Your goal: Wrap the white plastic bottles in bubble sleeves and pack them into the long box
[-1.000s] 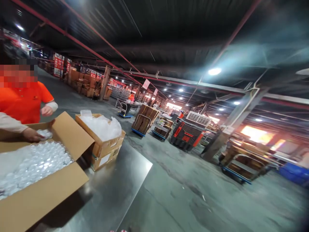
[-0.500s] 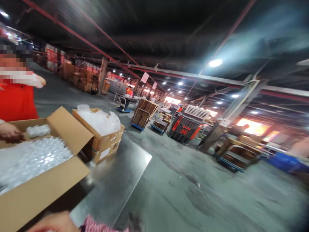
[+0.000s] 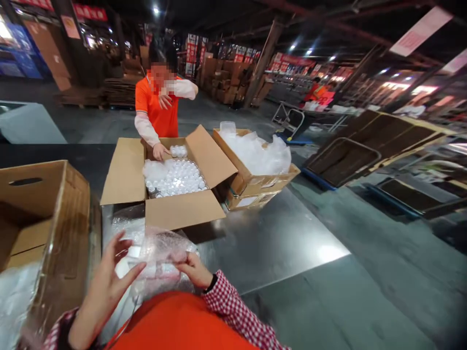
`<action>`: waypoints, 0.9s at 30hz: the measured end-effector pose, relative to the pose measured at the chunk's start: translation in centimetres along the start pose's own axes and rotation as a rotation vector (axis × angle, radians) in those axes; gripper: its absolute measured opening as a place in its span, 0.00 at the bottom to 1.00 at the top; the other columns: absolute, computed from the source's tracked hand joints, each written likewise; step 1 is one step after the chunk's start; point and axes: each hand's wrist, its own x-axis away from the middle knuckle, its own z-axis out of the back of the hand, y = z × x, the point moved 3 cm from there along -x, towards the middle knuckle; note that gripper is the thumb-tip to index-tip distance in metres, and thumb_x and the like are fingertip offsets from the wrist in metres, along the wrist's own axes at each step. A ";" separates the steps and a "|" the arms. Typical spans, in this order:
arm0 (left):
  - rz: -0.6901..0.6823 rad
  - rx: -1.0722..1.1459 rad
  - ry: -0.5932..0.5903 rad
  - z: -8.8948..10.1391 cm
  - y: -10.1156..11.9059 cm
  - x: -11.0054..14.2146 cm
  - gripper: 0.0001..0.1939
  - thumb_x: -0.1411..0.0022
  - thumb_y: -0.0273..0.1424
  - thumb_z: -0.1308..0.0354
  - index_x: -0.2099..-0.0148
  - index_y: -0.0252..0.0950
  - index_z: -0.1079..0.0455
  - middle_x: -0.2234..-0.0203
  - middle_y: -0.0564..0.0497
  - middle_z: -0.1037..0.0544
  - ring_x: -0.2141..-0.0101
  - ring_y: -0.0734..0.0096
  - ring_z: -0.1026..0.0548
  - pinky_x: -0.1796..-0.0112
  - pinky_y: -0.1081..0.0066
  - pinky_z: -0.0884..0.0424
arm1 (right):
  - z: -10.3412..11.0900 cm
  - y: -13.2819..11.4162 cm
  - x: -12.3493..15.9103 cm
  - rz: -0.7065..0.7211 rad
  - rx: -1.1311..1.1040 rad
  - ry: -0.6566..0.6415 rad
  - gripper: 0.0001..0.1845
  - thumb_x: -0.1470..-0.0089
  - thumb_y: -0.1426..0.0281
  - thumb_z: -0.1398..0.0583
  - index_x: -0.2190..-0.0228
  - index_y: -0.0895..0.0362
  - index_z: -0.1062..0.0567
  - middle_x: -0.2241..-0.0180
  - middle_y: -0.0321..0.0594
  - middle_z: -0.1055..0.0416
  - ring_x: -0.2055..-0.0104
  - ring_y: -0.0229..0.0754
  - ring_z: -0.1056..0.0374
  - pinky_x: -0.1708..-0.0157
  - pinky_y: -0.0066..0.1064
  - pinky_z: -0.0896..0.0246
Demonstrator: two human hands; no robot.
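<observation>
My right hand (image 3: 194, 269) grips a crumpled sheet of clear bubble wrap (image 3: 163, 256) close to my chest. My left hand (image 3: 109, 279) is beside it with fingers spread, touching the wrap's left edge. Just beyond stands an open cardboard box (image 3: 182, 211) filled with several small clear jars (image 3: 175, 176). A co-worker in an orange shirt (image 3: 156, 109) stands across the metal table (image 3: 270, 238), one hand (image 3: 159, 152) reaching into that box.
An open empty cardboard box (image 3: 47, 214) stands at my left. A second carton with clear plastic bags (image 3: 257, 155) sits right of the jar box. Carts with flattened cardboard (image 3: 368, 146) stand on the concrete floor to the right.
The view has swung left and down from the warehouse floor to the table. Both my hands and the bubble wrap have come into view; the co-worker has raised one arm to the face.
</observation>
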 end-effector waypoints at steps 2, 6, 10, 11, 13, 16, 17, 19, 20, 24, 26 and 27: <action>0.016 -0.151 -0.112 0.9 -0.7 -0.2 0.44 0.55 0.42 0.32 0.39 0.37 0.44 0.44 0.38 0.36 0.43 0.49 0.38 0.42 0.49 0.45 | 0.3 -0.4 -0.1 0.002 -0.003 -0.033 0.21 0.53 0.53 0.38 0.72 0.60 0.24 0.76 0.35 0.32 0.71 0.38 0.37 0.67 0.30 0.38; 0.185 0.038 -0.561 -0.3 -1.1 0.9 0.22 0.42 0.43 0.42 0.49 0.36 0.30 0.51 0.44 0.26 0.48 0.55 0.31 0.45 0.59 0.37 | 0.2 -2.4 -0.2 -0.009 0.030 -0.096 0.20 0.50 0.54 0.40 0.73 0.59 0.25 0.78 0.33 0.36 0.75 0.34 0.43 0.73 0.26 0.44; 0.014 -0.060 -0.507 -0.2 0.7 2.0 0.17 0.40 0.42 0.46 0.56 0.38 0.24 0.59 0.47 0.22 0.55 0.55 0.27 0.48 0.60 0.35 | -0.3 -6.0 0.0 0.054 0.149 -0.197 0.20 0.45 0.55 0.44 0.72 0.58 0.25 0.75 0.36 0.34 0.71 0.37 0.40 0.68 0.28 0.42; -0.049 -0.134 -0.495 0.0 1.0 2.2 0.16 0.40 0.41 0.46 0.56 0.39 0.24 0.58 0.47 0.22 0.54 0.55 0.28 0.48 0.61 0.35 | -0.5 -6.9 0.0 0.089 0.185 -0.248 0.20 0.45 0.55 0.45 0.74 0.58 0.25 0.73 0.37 0.33 0.69 0.38 0.39 0.65 0.30 0.42; -0.123 -0.244 -0.437 0.7 1.4 2.4 0.16 0.39 0.40 0.46 0.55 0.40 0.24 0.56 0.47 0.23 0.53 0.56 0.29 0.48 0.64 0.35 | -0.7 -8.1 -0.3 0.123 0.217 -0.257 0.19 0.46 0.56 0.43 0.74 0.58 0.25 0.72 0.39 0.32 0.67 0.40 0.38 0.62 0.31 0.41; -0.101 -0.297 -0.306 1.4 1.6 2.2 0.18 0.37 0.43 0.51 0.57 0.40 0.24 0.59 0.49 0.22 0.57 0.58 0.27 0.53 0.68 0.32 | -0.7 -8.6 -1.3 0.089 0.161 -0.104 0.17 0.49 0.56 0.40 0.71 0.58 0.25 0.71 0.38 0.31 0.68 0.40 0.37 0.64 0.31 0.39; -0.088 -0.293 -0.272 1.4 1.8 2.2 0.19 0.36 0.43 0.52 0.57 0.41 0.24 0.61 0.50 0.22 0.58 0.59 0.26 0.54 0.69 0.32 | -0.8 -8.6 -1.6 0.082 0.136 -0.071 0.17 0.50 0.57 0.39 0.69 0.58 0.25 0.70 0.39 0.31 0.67 0.40 0.37 0.63 0.31 0.39; -0.092 -0.246 -0.276 1.2 2.2 2.3 0.18 0.35 0.43 0.52 0.54 0.42 0.25 0.60 0.51 0.22 0.57 0.60 0.27 0.54 0.70 0.32 | -1.4 -8.7 -1.8 0.074 0.077 -0.139 0.19 0.53 0.59 0.36 0.62 0.58 0.26 0.65 0.41 0.30 0.64 0.41 0.36 0.61 0.32 0.38; -0.103 -0.215 -0.284 1.1 2.4 2.5 0.18 0.35 0.43 0.53 0.53 0.43 0.26 0.59 0.51 0.22 0.56 0.60 0.27 0.54 0.70 0.32 | -1.8 -8.7 -1.7 0.050 0.045 -0.220 0.21 0.55 0.61 0.35 0.59 0.58 0.26 0.62 0.42 0.30 0.62 0.42 0.35 0.59 0.33 0.38; -0.213 -0.181 -0.233 1.7 1.9 3.4 0.20 0.34 0.42 0.54 0.50 0.40 0.27 0.52 0.46 0.25 0.52 0.57 0.29 0.49 0.65 0.33 | -2.9 -7.9 -1.1 -0.153 -0.174 -0.363 0.19 0.58 0.65 0.34 0.61 0.57 0.23 0.65 0.42 0.26 0.67 0.42 0.32 0.65 0.33 0.35; -0.314 -0.187 -0.208 2.6 1.7 4.2 0.18 0.34 0.40 0.53 0.48 0.40 0.29 0.50 0.44 0.27 0.49 0.58 0.30 0.47 0.64 0.36 | -3.1 -7.0 -1.3 -0.237 -0.288 -0.271 0.18 0.60 0.66 0.33 0.63 0.56 0.22 0.68 0.41 0.25 0.72 0.41 0.32 0.68 0.33 0.34; -0.359 -0.184 -0.219 3.0 1.9 4.6 0.17 0.34 0.38 0.53 0.47 0.41 0.31 0.49 0.45 0.28 0.48 0.60 0.31 0.46 0.65 0.36 | -3.2 -6.6 -1.4 -0.265 -0.325 -0.220 0.18 0.61 0.66 0.32 0.64 0.56 0.21 0.67 0.42 0.25 0.70 0.42 0.31 0.67 0.34 0.34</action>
